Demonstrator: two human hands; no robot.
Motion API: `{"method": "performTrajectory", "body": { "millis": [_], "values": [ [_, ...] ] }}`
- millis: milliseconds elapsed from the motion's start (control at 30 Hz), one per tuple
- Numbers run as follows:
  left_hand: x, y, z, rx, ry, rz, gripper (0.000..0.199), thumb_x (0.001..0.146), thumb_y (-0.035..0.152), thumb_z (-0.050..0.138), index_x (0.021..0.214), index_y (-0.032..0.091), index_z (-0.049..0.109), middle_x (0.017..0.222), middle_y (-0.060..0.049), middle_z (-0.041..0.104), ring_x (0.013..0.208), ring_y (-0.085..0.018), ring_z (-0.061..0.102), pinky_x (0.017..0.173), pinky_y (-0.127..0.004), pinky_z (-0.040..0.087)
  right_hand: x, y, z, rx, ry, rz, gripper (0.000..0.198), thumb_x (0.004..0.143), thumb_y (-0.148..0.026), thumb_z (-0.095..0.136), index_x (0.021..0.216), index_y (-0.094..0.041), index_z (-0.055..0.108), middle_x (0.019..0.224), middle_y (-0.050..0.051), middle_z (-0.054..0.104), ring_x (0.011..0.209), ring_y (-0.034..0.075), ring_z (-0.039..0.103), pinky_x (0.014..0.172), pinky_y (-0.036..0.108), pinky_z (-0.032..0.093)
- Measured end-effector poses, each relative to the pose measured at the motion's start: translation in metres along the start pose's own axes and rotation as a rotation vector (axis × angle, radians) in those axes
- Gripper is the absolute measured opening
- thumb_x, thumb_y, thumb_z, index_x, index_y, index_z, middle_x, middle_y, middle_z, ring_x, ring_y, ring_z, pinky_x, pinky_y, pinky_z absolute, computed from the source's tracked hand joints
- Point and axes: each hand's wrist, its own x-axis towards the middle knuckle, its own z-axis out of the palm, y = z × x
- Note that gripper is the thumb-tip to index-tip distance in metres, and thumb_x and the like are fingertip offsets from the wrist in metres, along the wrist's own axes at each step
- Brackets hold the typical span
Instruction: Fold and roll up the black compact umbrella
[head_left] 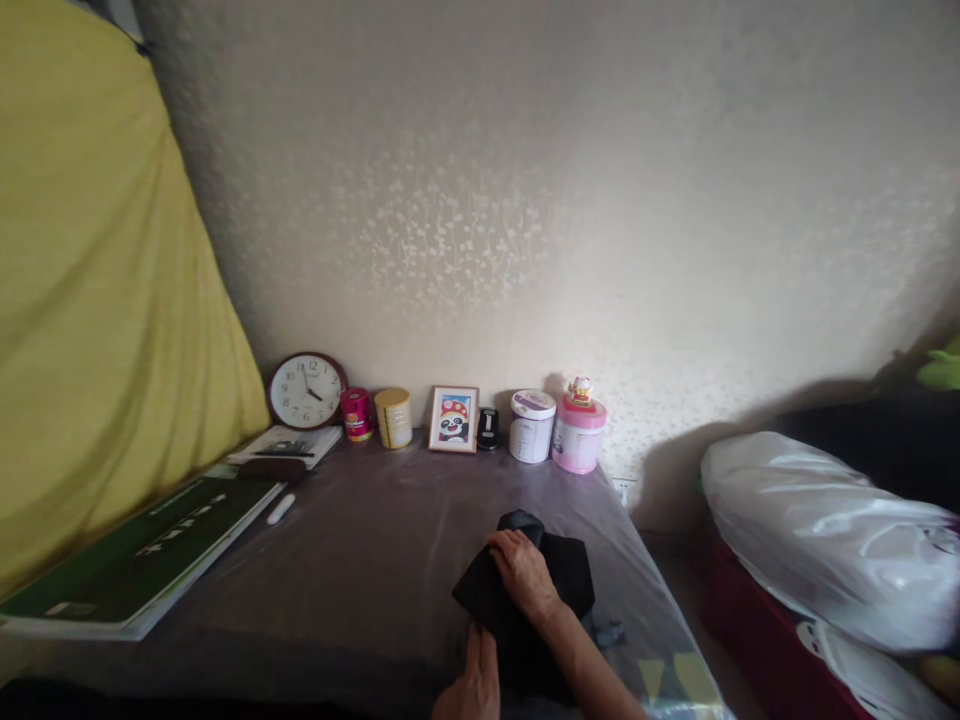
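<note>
Against the wall, left of the black cloth (525,590), a round clock (307,391) leans beside a red tin (356,414) and a yellow tin (393,417), with a green book (142,555) nearer the table's edge. Behind the cloth stand a small framed picture (454,419), a white tub (532,426) and a pink jar (578,432). The cloth lies bunched on the grey tabletop (375,540). The left hand (469,685) rests flat, fingers together, on its near edge. The right hand (523,572) presses down on top, fingers curled over a fold. It looks partly folded, not yet neat. Right of the cloth sits a white plastic bag (817,530).
</note>
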Motion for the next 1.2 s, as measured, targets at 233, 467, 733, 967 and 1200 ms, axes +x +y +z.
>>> {"method": "performTrajectory", "body": {
  "millis": [233, 467, 733, 967, 1200],
  "values": [
    [0.000, -0.028, -0.012, -0.012, 0.296, 0.284, 0.057, 0.068, 0.020, 0.058, 0.124, 0.018, 0.049, 0.131, -0.013, 0.052, 0.114, -0.028, 0.054, 0.092, -0.036, 0.048, -0.005, 0.003, 0.002, 0.070, 0.019, -0.053, 0.016, 0.087, -0.014, 0.050, 0.089, -0.023, 0.063, 0.089, -0.001, 0.068, 0.086, 0.016, 0.057, 0.080, 0.026, 0.044],
    [0.018, -0.007, 0.007, 0.098, 0.398, 0.287, 0.067, 0.076, 0.000, 0.039, 0.137, 0.028, 0.030, 0.140, -0.008, 0.042, 0.127, -0.024, 0.041, 0.100, -0.039, 0.043, -0.008, 0.004, 0.001, 0.036, 0.039, -0.075, 0.016, 0.088, -0.015, 0.051, 0.089, -0.023, 0.065, 0.092, 0.000, 0.069, 0.091, 0.016, 0.058, 0.085, 0.028, 0.043],
    [0.025, -0.004, 0.025, 0.044, 0.285, 0.201, 0.074, 0.074, -0.011, 0.024, 0.137, 0.029, 0.024, 0.142, -0.008, 0.038, 0.129, -0.023, 0.038, 0.102, -0.035, 0.041, 0.009, 0.034, -0.005, -0.063, 0.099, 0.079, 0.026, 0.091, -0.019, 0.042, 0.107, -0.018, 0.062, 0.119, 0.009, 0.062, 0.114, 0.024, 0.052, 0.097, 0.044, 0.040],
    [0.030, -0.005, 0.037, 0.017, 0.308, 0.206, 0.067, 0.077, -0.010, 0.027, 0.133, 0.026, 0.036, 0.139, -0.008, 0.044, 0.127, -0.023, 0.040, 0.103, -0.034, 0.041, -0.015, 0.007, -0.016, 0.130, -0.009, -0.125, 0.029, 0.094, -0.024, 0.037, 0.102, -0.022, 0.064, 0.108, 0.004, 0.067, 0.119, 0.018, 0.048, 0.105, 0.039, 0.033],
    [0.029, -0.005, 0.032, -0.049, 0.170, 0.153, 0.069, 0.075, -0.012, 0.015, 0.136, 0.017, 0.032, 0.141, -0.012, 0.039, 0.129, -0.019, 0.037, 0.105, -0.030, 0.037, 0.003, 0.024, -0.002, 0.086, -0.094, -0.024, 0.030, 0.094, -0.021, 0.037, 0.096, -0.026, 0.066, 0.107, 0.000, 0.068, 0.120, 0.017, 0.047, 0.107, 0.044, 0.020]
  ]
}}
